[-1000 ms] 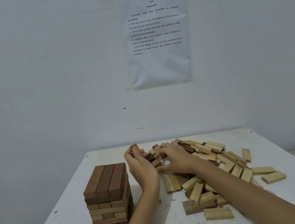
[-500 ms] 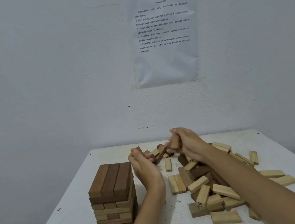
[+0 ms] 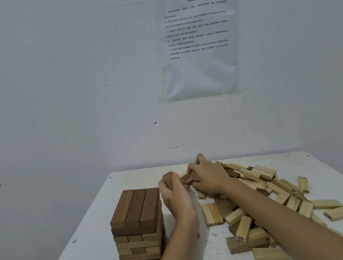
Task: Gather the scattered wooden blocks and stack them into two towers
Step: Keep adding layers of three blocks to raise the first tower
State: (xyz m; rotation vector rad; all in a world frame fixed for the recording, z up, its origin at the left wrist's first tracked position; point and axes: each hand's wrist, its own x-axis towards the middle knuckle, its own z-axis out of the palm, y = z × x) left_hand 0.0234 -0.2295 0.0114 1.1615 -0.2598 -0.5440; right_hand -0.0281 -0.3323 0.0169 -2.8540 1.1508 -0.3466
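A tower (image 3: 138,231) of rectangular wooden blocks stands at the near left of the white worktop (image 3: 90,248), whose painted surface is scuffed and specked. Its top layer is three smooth, reddish-brown blocks laid side by side, running away from the camera. The layers beneath cross one another and mix pale and dark wood.

Just to the tower's right, the left hand (image 3: 175,196) is raised on its edge. Its grip is clenched round a dark block (image 3: 169,178) whose squared end sticks up above the fingers. The right hand (image 3: 209,178) lies close beside it, palm down at the far left edge of the pile (image 3: 259,184), with its fingers curled onto small pale and brown pieces. Its grip may be pinching one, but I cannot tell, as the knuckles hide the fingertips.

The pile is a loose heap of mostly pale, straight-grained blocks with a few dark ones. It spreads across the right half of the worktop, some blocks flat and some propped on others. Black stamped numbers show on some of them: a pale block (image 3: 243,228) near the forearm reads "50", and a slanted block (image 3: 290,186) farther right reads "24".

On the rough white wall (image 3: 53,90) hangs a crinkled, glossy sheet (image 3: 201,72) headed "Menindan Blok". It carries five numbered lines, and the first begins "Kumpulkan blok yang berselerak".
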